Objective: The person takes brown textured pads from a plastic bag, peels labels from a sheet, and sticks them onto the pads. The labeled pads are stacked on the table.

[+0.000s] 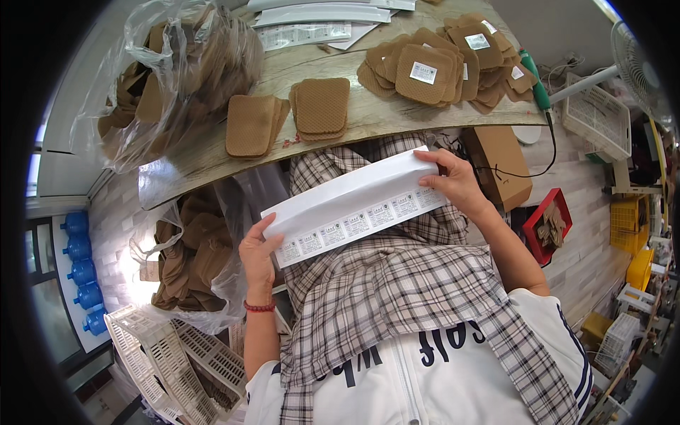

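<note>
A long white strip of printed labels [358,205] is stretched over my lap, tilted up to the right, with one row of labels along its lower edge. My left hand [258,253] pinches its left end, thumb on the face. At the other end, my right hand [455,181] grips the strip between thumb and fingers. Beyond it, by the table's near edge, lie two small stacks of brown textured pads, a left stack [249,126] and a right stack [322,106]. A larger pile of brown pads [428,74] farther right has white labels on several of them.
More label sheets [304,34] lie at the table's back. A clear plastic bag [191,78] of brown pieces stands at the table's left, another bag [195,255] below. Right are a green-handled corded tool [536,81], a cardboard box [500,166] and a red tray [530,230]. White crates [159,354] stand lower left.
</note>
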The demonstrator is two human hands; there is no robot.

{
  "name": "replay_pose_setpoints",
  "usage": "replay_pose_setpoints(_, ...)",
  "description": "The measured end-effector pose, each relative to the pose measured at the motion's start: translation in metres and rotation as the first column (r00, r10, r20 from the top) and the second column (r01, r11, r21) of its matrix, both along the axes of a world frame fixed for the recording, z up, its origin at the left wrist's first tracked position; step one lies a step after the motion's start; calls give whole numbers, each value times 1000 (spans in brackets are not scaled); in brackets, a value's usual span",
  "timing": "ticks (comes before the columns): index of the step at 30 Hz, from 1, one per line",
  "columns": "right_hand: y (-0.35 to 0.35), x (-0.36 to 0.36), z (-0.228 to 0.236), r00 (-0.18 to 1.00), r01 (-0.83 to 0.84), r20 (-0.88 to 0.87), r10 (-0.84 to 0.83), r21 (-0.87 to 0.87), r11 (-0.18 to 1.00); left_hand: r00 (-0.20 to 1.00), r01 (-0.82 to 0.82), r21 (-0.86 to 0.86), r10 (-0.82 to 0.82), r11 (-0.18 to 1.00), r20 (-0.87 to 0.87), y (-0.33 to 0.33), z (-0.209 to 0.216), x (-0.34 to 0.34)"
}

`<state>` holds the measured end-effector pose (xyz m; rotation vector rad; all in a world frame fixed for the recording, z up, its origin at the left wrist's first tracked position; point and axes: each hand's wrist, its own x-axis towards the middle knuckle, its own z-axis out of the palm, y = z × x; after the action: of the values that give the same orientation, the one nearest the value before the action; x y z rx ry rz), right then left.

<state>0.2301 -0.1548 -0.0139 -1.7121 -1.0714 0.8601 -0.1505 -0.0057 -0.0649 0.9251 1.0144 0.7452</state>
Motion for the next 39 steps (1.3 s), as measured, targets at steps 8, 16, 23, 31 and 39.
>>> replay_pose_setpoints(8,11,7,-6,957,-155,237,167,-66,986,971,104,53,-90,993,-223,11,9,-20)
replay_pose_setpoints(16,32,-11,-24,988,-152,-60,143,-197,969,886,295,46,-255,954,-388,32,-23,-64)
replay_pose_setpoints(23,52,-41,-32,976,-91,171,135,-245,965,546,674,530,136,515,-827,34,44,12)
replay_pose_setpoints(31,72,-51,-37,889,65,-434,-149,-202,977,624,763,554,-157,332,-765,-17,53,104)
replay_pose_setpoints(39,68,-42,9,932,-9,-356,-70,-215,976,617,772,605,-5,195,-787,-12,35,110)
